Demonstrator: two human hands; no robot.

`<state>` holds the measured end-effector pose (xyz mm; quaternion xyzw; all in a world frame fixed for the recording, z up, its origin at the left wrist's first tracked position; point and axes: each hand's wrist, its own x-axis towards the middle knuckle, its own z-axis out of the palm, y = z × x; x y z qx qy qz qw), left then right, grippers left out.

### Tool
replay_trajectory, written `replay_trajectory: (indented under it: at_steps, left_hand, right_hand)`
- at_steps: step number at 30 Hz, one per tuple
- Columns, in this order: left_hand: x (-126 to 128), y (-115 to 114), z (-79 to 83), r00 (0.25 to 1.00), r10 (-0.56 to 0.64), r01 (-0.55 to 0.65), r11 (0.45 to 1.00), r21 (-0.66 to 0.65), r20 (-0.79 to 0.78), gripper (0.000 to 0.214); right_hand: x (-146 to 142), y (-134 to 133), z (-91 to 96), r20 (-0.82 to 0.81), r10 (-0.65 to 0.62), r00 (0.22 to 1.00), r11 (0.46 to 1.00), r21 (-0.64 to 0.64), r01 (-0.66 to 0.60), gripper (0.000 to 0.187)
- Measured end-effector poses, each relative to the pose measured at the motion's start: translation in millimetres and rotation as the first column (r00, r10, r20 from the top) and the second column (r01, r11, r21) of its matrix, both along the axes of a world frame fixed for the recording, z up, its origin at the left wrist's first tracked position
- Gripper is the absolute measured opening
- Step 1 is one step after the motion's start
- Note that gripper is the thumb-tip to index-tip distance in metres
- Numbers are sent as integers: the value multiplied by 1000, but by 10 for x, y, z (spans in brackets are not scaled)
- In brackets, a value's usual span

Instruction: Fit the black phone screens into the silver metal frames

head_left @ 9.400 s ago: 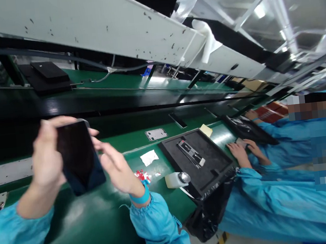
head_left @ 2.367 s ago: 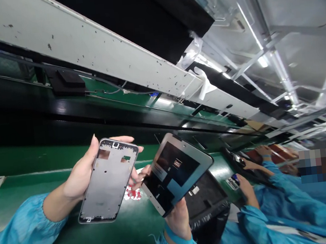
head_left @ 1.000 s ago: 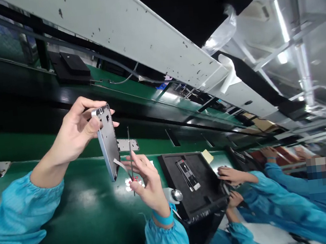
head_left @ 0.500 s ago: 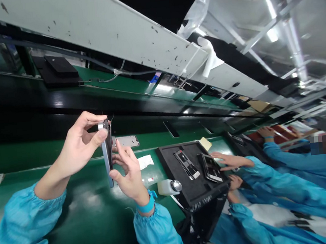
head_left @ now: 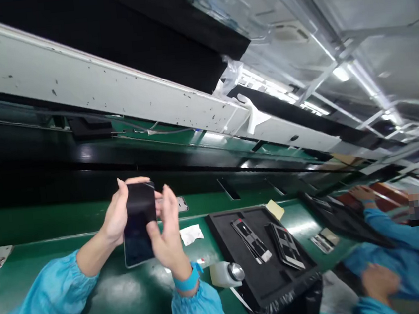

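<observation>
A smartphone [head_left: 140,224] with a dark screen is held up over the green bench, its screen towards me. My left hand [head_left: 117,214] grips it along the left side and top, thumb at the upper left edge. At the right edge my right hand [head_left: 168,234] holds the phone too, its thumb overlapping the screen side and its other fingers pointing upward. A pale metal phone plate [head_left: 182,204] lies behind that hand, partly hidden. Near my right wrist are a crumpled white tissue [head_left: 191,234] and a bottle with a metal cap [head_left: 225,274].
A black tray [head_left: 221,235] holds several phone parts [head_left: 251,240] on the right. A yellow paper pad [head_left: 275,209] touches its back edge. Further right, a co-worker's blurred hand [head_left: 380,279] shows beside blue sleeves. A white beam [head_left: 130,85] runs overhead.
The phone has turned from edge-on to screen facing me. My right hand has come against its right edge. The co-worker's hands have left the tray. The camera view has tilted up.
</observation>
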<state>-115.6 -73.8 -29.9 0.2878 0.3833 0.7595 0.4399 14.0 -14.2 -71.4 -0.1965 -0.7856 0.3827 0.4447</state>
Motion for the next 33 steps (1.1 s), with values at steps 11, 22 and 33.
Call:
replay_trajectory:
  at_steps: [11,22,33]
  left_hand:
    - [164,-196,17,947,-222,247,965,84,-233,54]
    - [237,-402,87,899,-175,244,961,130,-401,45]
    - [142,-179,8,702,98,-70,995,69,-705,41]
  right_hand:
    - [246,49,247,-97,200,975,866,-448,-222,64]
    - [451,-68,415,-156,294,943,907,-266,-327,46]
    - [65,45,301,-205,66,977,909,-390,-144,60]
